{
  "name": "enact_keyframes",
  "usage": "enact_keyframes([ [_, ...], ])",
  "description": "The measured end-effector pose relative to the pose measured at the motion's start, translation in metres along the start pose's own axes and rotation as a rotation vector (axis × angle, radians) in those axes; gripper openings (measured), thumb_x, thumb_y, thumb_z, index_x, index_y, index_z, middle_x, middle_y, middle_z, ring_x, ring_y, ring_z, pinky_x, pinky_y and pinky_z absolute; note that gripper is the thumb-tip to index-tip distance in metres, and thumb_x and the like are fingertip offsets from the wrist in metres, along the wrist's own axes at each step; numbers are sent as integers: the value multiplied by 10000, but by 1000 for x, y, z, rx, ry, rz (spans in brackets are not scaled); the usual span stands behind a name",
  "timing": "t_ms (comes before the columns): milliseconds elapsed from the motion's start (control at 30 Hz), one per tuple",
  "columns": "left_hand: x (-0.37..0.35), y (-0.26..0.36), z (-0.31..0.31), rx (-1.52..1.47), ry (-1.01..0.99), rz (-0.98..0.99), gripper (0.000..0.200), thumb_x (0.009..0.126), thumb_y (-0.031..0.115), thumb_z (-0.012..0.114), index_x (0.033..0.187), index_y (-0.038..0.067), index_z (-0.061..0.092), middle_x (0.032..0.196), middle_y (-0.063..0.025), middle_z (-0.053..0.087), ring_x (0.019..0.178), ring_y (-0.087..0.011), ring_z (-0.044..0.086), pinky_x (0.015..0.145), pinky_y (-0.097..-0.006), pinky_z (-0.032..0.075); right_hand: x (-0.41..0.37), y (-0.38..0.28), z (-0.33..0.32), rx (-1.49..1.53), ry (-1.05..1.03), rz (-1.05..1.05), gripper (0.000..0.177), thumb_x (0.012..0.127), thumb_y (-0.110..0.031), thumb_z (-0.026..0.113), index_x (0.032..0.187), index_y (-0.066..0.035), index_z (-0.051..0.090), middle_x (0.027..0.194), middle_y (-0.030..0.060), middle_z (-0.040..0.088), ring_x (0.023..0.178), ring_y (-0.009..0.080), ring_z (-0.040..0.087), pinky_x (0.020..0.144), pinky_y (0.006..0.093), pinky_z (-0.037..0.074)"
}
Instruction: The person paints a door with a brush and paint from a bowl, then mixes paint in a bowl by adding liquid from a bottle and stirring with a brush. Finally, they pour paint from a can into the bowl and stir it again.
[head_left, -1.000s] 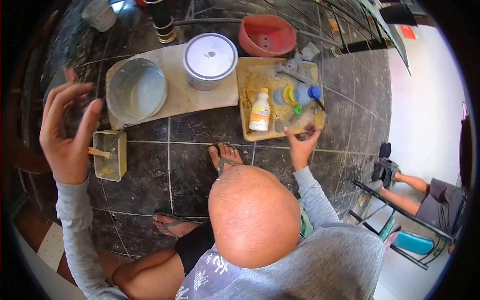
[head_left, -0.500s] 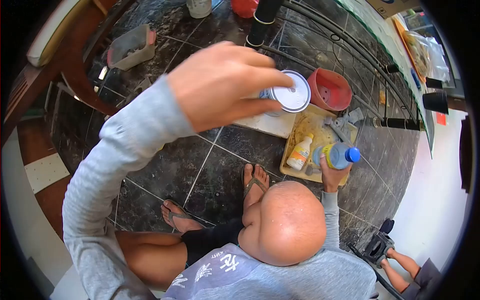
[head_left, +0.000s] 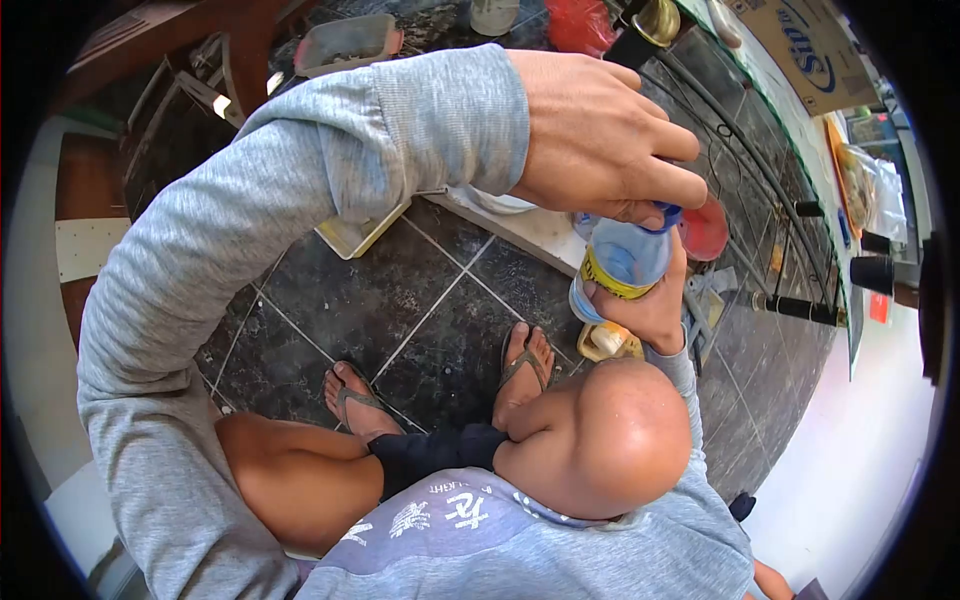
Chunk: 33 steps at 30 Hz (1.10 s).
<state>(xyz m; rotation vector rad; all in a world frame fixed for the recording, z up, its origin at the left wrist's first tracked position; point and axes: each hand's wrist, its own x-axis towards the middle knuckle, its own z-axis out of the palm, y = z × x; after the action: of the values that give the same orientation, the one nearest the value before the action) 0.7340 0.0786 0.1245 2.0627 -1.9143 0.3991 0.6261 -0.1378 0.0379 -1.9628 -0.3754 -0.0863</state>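
Observation:
My right hand (head_left: pixel 655 312) is wrapped around a clear plastic bottle (head_left: pixel 625 252) with a yellow label and pale liquid inside. The bottle is tilted, its top toward the upper right. On its blue cap (head_left: pixel 664 216) my left hand (head_left: pixel 605 130) closes thumb and fingers from above. Behind the bottle, a can with a blue side (head_left: pixel 583 223) shows only at its edge. Below my right hand lies a small white bottle (head_left: pixel 606 337), mostly hidden.
A red plastic pot (head_left: pixel 706 232) stands behind my hands, beside black metal furniture legs (head_left: pixel 800 308). A pale board (head_left: pixel 535 232) lies on dark floor tiles. At the top are a clear tub (head_left: pixel 345 45), a red bag (head_left: pixel 580 25) and a cardboard box (head_left: pixel 805 50).
My left hand has moved right, from the white-lidded can to the bottle's blue cap. My right hand has raised the bottle and brought it left. The view has shifted.

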Motion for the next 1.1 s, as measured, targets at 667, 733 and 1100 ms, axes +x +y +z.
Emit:
enact_keyframes([
  [667,-63,-42,-13,10,349,-884,514,974,526,501,1138,47,589,1081,-222,667,1051,-393,644,918,-468,511,24,21,26,-710,-223,317,804,609,-351,787,1269,27,526,894,298,687,857,447,688,779,471,552],
  [733,-75,-40,-32,-164,353,-858,538,950,458,554,1164,-34,526,1150,-288,612,1113,-420,595,956,-451,480,24,25,28,-704,-240,325,807,609,-362,786,1271,24,531,913,304,686,873,446,688,790,470,551],
  [1100,-90,-39,-31,-4,355,-885,434,1027,412,434,1102,-8,514,1094,-260,603,1058,-435,594,908,-497,475,26,30,38,-775,-300,367,821,599,-372,769,1276,35,546,942,308,688,891,451,686,815,471,545],
])
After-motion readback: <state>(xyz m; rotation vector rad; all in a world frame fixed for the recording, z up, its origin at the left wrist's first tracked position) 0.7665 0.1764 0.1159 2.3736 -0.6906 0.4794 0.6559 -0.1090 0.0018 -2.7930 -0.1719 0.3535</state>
